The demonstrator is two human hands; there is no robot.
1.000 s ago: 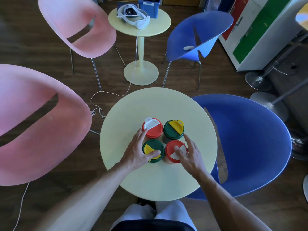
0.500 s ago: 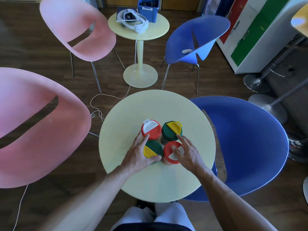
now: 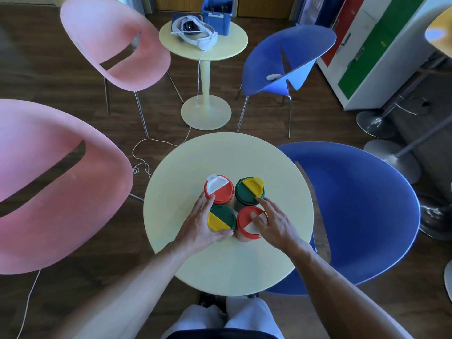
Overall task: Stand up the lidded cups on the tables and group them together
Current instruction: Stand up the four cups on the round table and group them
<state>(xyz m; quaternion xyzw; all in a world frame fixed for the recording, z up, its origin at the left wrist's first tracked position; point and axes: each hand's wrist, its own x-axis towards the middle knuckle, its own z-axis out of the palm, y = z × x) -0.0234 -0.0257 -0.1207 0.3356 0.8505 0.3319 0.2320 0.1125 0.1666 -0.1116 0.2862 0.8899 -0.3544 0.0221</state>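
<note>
On near round desk (image 3: 171, 216), centre: 4 lidded cups, all upright, packed 2x2, sides touching or nearly so.
- Rear L: red cup w/ white flap (image 3: 218, 187).
- Rear R: green cup w/ yellow flap (image 3: 249, 190).
- Front L: green/yellow cup (image 3: 222, 218).
- Front R: red/white cup (image 3: 249, 222).

Left hand (image 3: 199, 226): curled round front-L cup, thumb on its near side, fingertips reaching rear-L cup. Right hand (image 3: 274, 222): fingers spread and relaxed, resting on front-R lid, index tip at rear-R cup's edge; not clamped on anything.

Change vs 1 s ago: front pair nudged in tighter to rear pair; right hand has slid further over the red lid. Gaps approx. closed.

Status, by judgement: this desk's group looks done; hands can let go. Far desk (image 3: 227, 48): headset (image 3: 195, 33) + blue box (image 3: 217, 14), no cups seen on it.
</note>
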